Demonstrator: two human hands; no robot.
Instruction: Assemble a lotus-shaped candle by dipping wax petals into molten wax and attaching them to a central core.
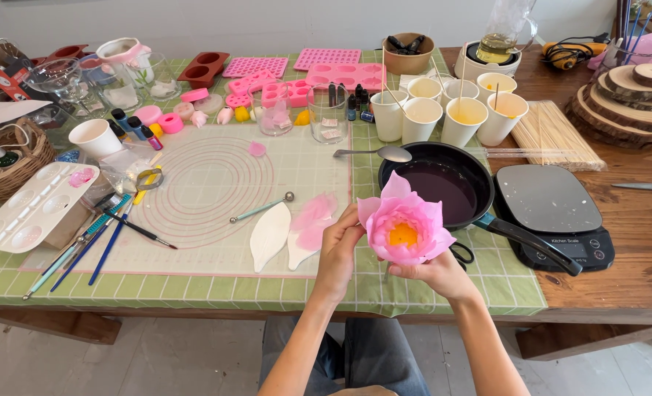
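A pink flower [404, 224] with layered petals and a yellow centre sits above the table's front edge. My right hand [436, 273] cups it from underneath. My left hand [338, 247] presses its fingers against the flower's left petals. Just left of my left hand lie a white leaf-shaped mould [269, 235] and loose pink petals [313, 220] on a pale work mat [208, 205]. A ball-tipped tool [261, 207] rests on the mat nearby.
A black pan [443, 187] of dark liquid stands behind the flower, a metal spoon [377, 153] beside it. A kitchen scale [553, 213] is to the right. Paper cups [450, 110], pink moulds [296, 81], a white palette [32, 209] and brushes [98, 238] crowd the table.
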